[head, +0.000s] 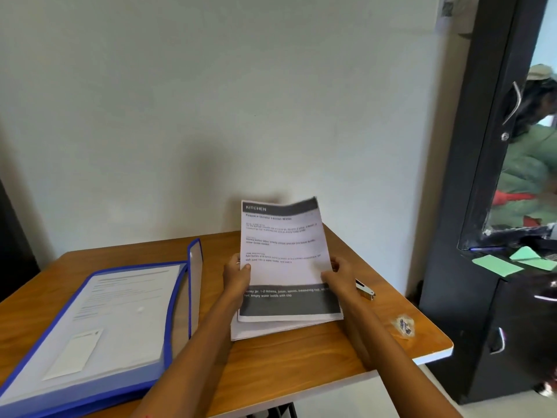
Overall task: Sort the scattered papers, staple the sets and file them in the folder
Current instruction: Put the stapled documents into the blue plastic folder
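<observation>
— What is the stack of papers like?

— Thin white printed sheets, slightly curled at the top, tilted up off the wooden surface with their lower edge resting on it. The top sheet has a dark grey band across its head reading "KITCHEN" and a second dark band near the foot. The heading under the top band looks like "Prepare Honey Lemon Water" (blurred, so I am not certain). White text on the lower band includes "honey jar, 1-2 lemons" and "empty water bottle with cap".

— And the hands?

— The left hand grips the stack's left edge, thumb on the front of the top sheet. The right hand grips the right edge, fingers curled round it.

— Where is the folder?

— Left of the stack, lying flat on the same surface: translucent plastic with a bright blue border and one flap standing upright on the side nearest the stack. Printed sheets show through its cover, and a pale rectangular pocket sits on it; the writing there is too blurred to read.

— The stapler?

— Just right of the stack, partly hidden behind the right hand: small, metallic, dark on top.

— Anything else?

— Further right of the stack, near the surface's rounded corner, a small crumpled clear wrapper with dark print, unreadable. The surface is warm orange-brown woodgrain with a white edge.
</observation>
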{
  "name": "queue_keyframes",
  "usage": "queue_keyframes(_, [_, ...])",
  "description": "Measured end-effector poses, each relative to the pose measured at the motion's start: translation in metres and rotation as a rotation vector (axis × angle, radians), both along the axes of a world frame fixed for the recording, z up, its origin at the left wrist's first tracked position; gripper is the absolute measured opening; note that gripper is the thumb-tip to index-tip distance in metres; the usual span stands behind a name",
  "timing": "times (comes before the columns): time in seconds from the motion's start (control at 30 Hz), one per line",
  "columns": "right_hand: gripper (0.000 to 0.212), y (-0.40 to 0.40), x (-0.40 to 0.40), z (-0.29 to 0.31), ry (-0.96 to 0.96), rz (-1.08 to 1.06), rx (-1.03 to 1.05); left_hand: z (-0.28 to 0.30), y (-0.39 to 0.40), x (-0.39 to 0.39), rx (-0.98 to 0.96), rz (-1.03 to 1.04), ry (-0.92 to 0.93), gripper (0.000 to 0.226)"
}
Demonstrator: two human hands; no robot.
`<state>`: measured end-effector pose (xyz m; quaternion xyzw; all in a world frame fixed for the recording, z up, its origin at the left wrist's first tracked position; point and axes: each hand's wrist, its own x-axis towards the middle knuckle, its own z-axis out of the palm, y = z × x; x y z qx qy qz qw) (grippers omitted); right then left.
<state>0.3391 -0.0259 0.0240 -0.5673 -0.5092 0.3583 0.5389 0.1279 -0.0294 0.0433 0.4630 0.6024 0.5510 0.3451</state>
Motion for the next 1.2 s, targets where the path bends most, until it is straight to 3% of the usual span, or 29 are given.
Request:
queue_keyframes(0.1, [0.018, -0.005, -0.001, 0.022, 0.159, 0.117, 0.094, 0.019, -0.007, -0.008, 0.090, -0.012, -0.006, 0.027])
queue_keyframes(0.17, [0.022, -0.006, -0.004, 0.038, 0.220, 0.156, 0.172, 0.032, -0.011, -0.009, 0.148, -0.039, 0.004, 0.029])
queue_keyframes(0.37, [0.020, -0.013, -0.010, 0.072, 0.208, 0.086, 0.361, 0.063, -0.026, -0.009, 0.342, -0.078, -0.020, 0.032])
queue_keyframes(0.47, [0.019, -0.021, -0.009, 0.069, 0.190, 0.119, 0.363, 0.061, -0.032, -0.012, 0.377, -0.093, -0.079, 0.033])
queue_keyframes(0.6, [0.030, -0.028, -0.010, 0.056, 0.205, 0.169, 0.357, 0.048, -0.036, -0.011, 0.387, -0.080, -0.019, 0.028])
queue_keyframes(0.77, [0.007, -0.028, -0.004, 0.082, 0.200, 0.108, 0.396, 0.059, -0.036, -0.007, 0.426, -0.066, 0.069, 0.028])
queue_keyframes(0.97, [0.021, -0.028, 0.010, 0.137, 0.245, -0.006, 0.529, 0.063, -0.039, -0.006, 0.419, -0.088, 0.159, 0.029])
queue_keyframes(1.2, [0.038, -0.035, 0.010, 0.140, 0.221, -0.051, 0.573, 0.068, -0.048, 0.000, 0.362, -0.104, 0.139, 0.028])
